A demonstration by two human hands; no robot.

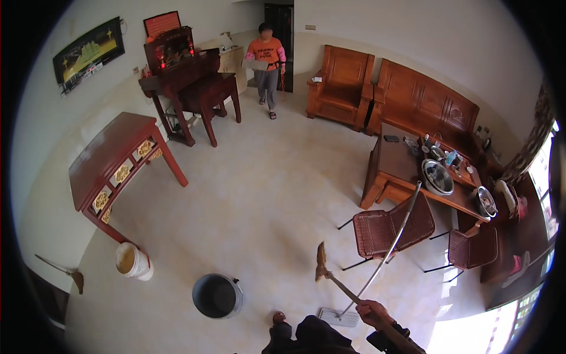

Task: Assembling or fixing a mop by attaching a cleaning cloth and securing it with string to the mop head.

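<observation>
My right hand (375, 313) is closed round the wooden handle of a broom (322, 262). Its brown head points up and away from me, above the tiled floor. Close beside that hand a flat mop (338, 317) rests its grey head on the floor, and its long metal pole leans toward a woven chair (377, 233). A dark grey bucket (218, 296) stands upright ahead of my feet, slightly to the left. Nothing of my left hand shows.
A white bucket (133, 262) stands by a red side table (112, 156); another broom (76, 278) leans at far left. At right, a wooden table (401, 159) holds metal bowls. A person in an orange shirt (266, 52) stands far off, holding a flat greyish object.
</observation>
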